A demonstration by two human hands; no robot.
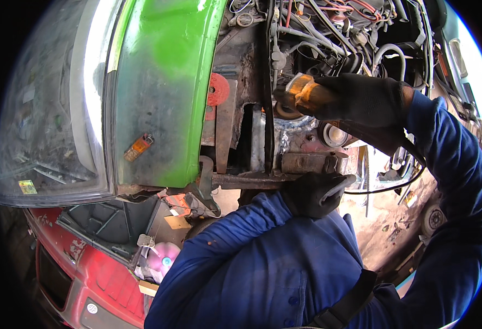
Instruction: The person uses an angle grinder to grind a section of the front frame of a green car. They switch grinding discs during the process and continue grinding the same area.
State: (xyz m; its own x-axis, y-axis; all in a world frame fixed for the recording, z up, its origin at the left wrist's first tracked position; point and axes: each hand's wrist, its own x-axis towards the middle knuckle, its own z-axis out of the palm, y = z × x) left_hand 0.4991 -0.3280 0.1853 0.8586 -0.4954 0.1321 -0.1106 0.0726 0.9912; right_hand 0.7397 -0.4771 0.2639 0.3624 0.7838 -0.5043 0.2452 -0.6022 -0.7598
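Observation:
My right hand point(364, 98), in a black glove, is closed around the wooden handle of a tool point(305, 93) whose end points into the rusty engine bay of a car. My left hand point(315, 193), also gloved in black, grips the underside of a rusted metal rail point(252, 178) at the front of the bay. Both blue sleeves come up from the lower edge. The working end of the tool is hidden among the metal parts.
A green fender point(161, 82) and a dusty windscreen point(43, 109) lie left of the bay. Hoses and wires point(339, 27) crowd the engine at the top. A red car door point(82, 268) with discs point(163, 256) in its pocket sits below left.

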